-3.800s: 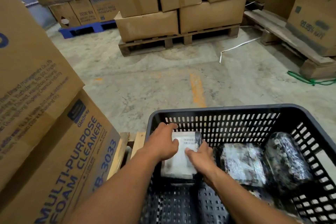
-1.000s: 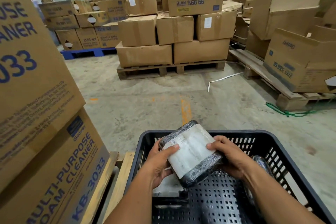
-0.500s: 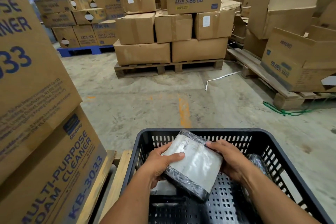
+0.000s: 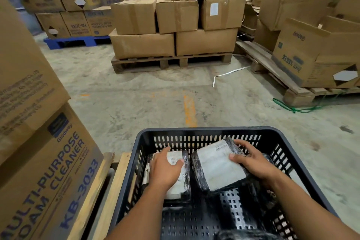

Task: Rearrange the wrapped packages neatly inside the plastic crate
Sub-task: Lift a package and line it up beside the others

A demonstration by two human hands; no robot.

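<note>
packages (image 4: 218,169): 2 labelled | crate (image 4: 210,131): 1 | hands (image 4: 165,171): 2

Inside the crate (image 4: 210,130), one package (image 4: 180,173) is found under the left hand (image 4: 164,171); another (image 4: 216,167) is found beside it, under the right hand (image 4: 253,163).

Even, soft overhead light, faint shadows, slight blur throughout (edges bow from the wide lens), no glare.
</note>
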